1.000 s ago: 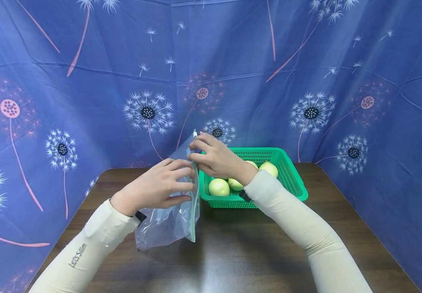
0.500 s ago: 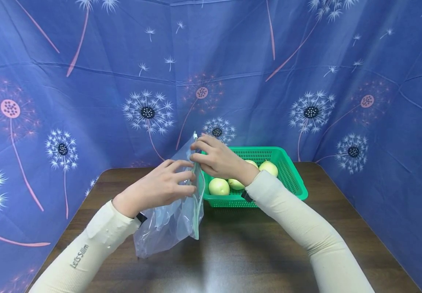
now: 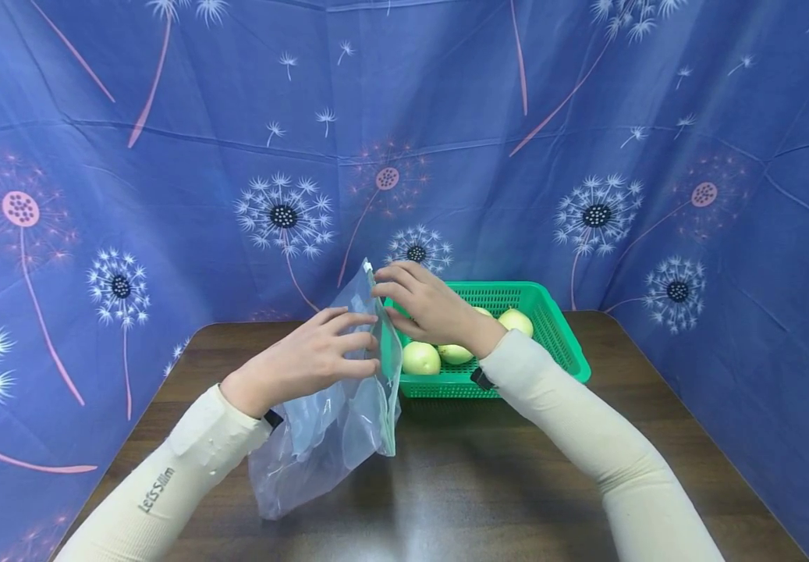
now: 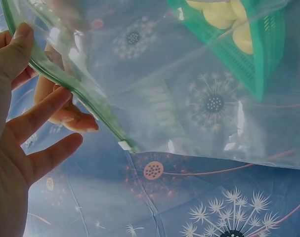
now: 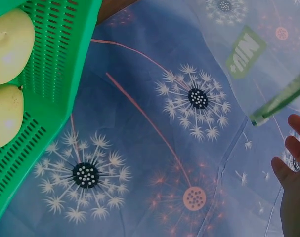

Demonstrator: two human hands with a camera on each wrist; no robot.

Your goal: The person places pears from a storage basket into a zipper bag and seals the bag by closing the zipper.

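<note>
A clear zip bag (image 3: 327, 437) with a green zip edge hangs between the two hands, tilted, its mouth facing right and parted. My left hand (image 3: 306, 355) pinches the near lip of the mouth; in the left wrist view its thumb (image 4: 22, 42) lies on the green edge and other fingers spread free. My right hand (image 3: 428, 308) holds the zip edge higher up, below the white slider (image 3: 367, 267); part of its grip is hidden behind the plastic. In the right wrist view, right fingers (image 5: 298, 148) show beside the bag's edge. Nothing is seen inside the bag.
Right of the bag, a green plastic basket (image 3: 565, 343) holds several pale yellow-green round fruits (image 3: 421, 358), partly covered by the right hand and wrist. Both stand over a brown wooden table (image 3: 488, 476). A blue dandelion-print cloth (image 3: 488, 195) hangs behind and at both sides.
The bag's mouth has spread wider, its edge bulging right over the basket's left side. The right hand has shifted slightly right, and the bag's bottom corner has swung lower and toward me.
</note>
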